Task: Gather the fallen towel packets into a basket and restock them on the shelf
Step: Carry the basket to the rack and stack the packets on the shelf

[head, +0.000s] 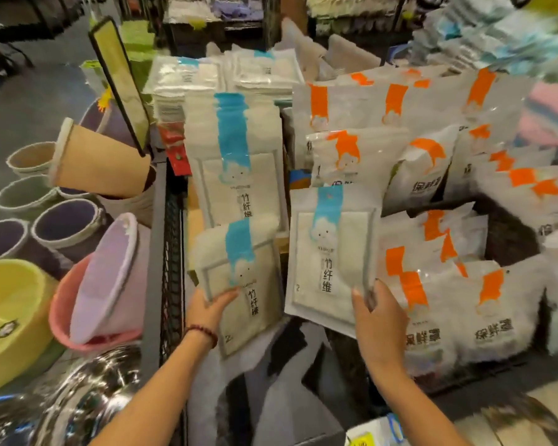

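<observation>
Presently left hand fingers clamp one blue packet; right hand seemingly clamps second packet.

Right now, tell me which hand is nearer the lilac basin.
Left. The left hand grips a blue-striped packet just right of the lilac basin. The right hand grips a second blue-striped packet farther right, by the orange-striped packets.

Lower left: yellow basin, pink basin with lilac basin tipped in it. Mid left: round tubs, tan bucket on its side. Bottom left: steel bowls, blurred. Right: orange-striped packets, stacked
</observation>
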`<state>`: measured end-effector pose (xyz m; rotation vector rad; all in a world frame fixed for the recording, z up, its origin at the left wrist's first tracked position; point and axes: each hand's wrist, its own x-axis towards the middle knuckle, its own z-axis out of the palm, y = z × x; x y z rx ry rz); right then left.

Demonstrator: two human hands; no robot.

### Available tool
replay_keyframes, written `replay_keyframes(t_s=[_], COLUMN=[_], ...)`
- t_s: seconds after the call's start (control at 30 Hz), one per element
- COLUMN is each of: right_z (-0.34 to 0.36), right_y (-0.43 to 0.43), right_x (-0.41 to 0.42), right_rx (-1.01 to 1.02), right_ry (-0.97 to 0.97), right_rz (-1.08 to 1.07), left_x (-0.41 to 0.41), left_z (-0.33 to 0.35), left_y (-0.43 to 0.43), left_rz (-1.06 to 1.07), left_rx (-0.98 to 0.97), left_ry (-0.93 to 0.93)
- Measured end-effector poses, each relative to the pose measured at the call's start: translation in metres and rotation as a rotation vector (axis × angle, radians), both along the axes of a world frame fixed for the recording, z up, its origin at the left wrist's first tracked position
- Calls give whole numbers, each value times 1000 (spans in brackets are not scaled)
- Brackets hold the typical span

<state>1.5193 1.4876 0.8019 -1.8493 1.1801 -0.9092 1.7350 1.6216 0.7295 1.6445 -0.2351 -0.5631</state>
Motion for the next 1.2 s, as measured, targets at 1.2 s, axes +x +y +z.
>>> replay_keyframes(t_s=[1.2], right_z=[-2], right_y=[37], right_x=[-9], right_rx=[9], right_ry=[-142], right_rz=[-186], left_x=[46], left_z=[-35], left_y=[-20], left_rz=[-48], left_rx=[450], left_ry=[-58])
